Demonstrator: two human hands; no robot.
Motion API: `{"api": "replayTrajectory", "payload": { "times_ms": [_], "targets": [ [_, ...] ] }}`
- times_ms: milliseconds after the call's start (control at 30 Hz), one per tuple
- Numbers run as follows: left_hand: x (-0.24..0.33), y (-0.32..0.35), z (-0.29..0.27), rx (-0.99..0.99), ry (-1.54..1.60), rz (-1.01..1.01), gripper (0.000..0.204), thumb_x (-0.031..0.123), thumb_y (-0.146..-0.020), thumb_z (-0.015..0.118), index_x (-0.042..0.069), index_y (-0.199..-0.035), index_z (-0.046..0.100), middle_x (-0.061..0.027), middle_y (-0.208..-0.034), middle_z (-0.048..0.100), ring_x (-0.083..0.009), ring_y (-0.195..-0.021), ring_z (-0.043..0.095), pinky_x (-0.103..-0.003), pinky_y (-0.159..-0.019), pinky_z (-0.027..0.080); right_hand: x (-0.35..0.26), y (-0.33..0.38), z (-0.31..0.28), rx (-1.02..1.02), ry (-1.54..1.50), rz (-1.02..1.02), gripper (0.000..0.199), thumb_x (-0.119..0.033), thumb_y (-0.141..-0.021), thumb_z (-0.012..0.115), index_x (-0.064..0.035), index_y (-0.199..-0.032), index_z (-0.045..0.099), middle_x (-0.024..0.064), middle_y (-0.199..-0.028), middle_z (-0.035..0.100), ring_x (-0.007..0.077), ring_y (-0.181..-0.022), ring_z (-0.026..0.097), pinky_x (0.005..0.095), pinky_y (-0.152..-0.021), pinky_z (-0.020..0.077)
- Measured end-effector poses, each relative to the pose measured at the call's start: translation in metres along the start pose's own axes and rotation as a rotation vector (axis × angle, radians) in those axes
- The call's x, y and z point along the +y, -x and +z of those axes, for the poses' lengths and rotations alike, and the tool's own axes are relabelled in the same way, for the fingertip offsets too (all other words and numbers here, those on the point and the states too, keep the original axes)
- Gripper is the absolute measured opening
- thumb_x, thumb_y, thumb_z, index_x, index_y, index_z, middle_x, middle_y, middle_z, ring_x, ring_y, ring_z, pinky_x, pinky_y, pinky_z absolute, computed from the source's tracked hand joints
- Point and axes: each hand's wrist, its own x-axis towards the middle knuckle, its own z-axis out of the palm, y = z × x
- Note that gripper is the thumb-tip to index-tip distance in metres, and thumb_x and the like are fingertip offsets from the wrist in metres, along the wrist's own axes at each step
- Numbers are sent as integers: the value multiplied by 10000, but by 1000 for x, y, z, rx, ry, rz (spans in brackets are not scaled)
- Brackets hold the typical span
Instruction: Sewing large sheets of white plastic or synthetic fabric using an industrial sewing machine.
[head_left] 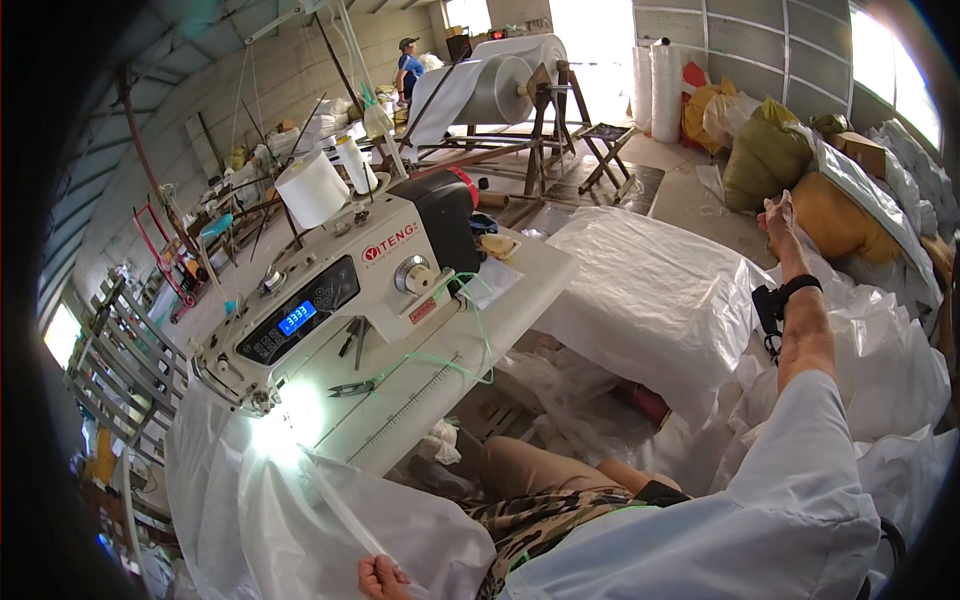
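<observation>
At the lower edge, my left hand is closed on the folded edge of a white plastic sheet. That sheet runs up to the needle area of a white sewing machine, where a bright lamp washes out the stitching point. My right hand is stretched far out to the right, its fingers partly bent and apart, with nothing visible in them. It is near the far right corner of a stack of white plastic sheets. Small thread snips lie on the machine table, with green thread beside them.
Loose white plastic heaps up on the right below full sacks. A slatted metal rack stands at the left. Behind the machine are thread cones and large film rolls on a frame. Another person is far back.
</observation>
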Motion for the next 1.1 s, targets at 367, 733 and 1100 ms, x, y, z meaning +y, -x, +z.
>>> {"api": "replayTrajectory", "payload": {
  "times_ms": [367,733,1100],
  "targets": [
    [4,0,-1,5,-35,11,211,162,-966,556,58,-785,527,16,-655,468,-79,-570,420,-246,-514,354,4,14,4,-6,92,62,648,-257,-931,599,-30,-1457,296,79,-711,702,194,-625,687,344,-695,530],
    [11,2,6,-3,-34,36,249,161,-958,526,56,-740,468,7,-648,436,-88,-569,391,-256,-499,321,-23,39,-12,23,229,73,669,-314,-923,598,-31,-1455,309,97,-823,708,218,-741,706,394,-803,517],
    [12,3,8,10,-82,70,305,182,-960,554,44,-701,472,8,-603,429,-99,-542,391,-279,-492,331,14,20,21,57,256,-22,697,-257,-942,590,-55,-1504,231,79,-725,709,182,-599,689,307,-641,546]
  ]
}}
